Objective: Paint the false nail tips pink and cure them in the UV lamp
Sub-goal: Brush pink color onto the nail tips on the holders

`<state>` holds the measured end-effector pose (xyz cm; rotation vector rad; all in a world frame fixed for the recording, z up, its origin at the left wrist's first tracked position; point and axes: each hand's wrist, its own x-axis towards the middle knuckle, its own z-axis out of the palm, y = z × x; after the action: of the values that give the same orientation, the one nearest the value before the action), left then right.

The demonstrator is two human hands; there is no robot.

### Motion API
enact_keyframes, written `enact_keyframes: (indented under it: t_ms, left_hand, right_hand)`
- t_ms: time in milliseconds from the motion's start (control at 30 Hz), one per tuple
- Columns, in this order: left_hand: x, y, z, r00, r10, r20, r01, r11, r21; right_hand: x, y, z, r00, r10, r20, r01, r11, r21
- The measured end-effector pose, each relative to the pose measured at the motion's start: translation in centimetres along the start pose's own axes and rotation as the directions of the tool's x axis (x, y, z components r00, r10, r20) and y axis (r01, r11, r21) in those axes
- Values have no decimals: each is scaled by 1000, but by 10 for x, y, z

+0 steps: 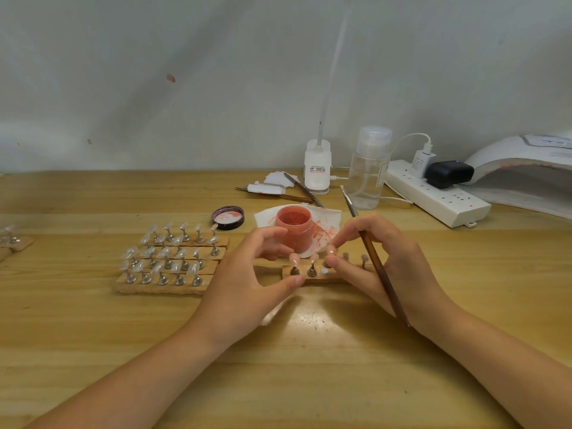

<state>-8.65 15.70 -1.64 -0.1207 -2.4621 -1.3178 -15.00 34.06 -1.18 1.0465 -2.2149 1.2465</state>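
pink jar (294, 226), clear nail tips (168, 253), white power strip (433, 193), brown brush (379, 267)

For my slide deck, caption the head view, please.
Right hand, holding a brush, pinches a pink nail tip while left hand steadies the wooden holder.
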Motion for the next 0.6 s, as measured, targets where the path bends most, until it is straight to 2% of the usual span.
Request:
enact_keyframes:
  t_ms: [167, 600]
  left_hand:
    - [2, -4, 1, 1000, 3, 13, -4, 999, 48]
    - [3, -9, 3, 999, 41, 5, -41, 997, 61]
  right_hand:
    - [0, -1, 0, 998, 16, 58, -16, 1000, 6]
    - [0, 0, 0, 994, 48, 98, -44, 998, -45]
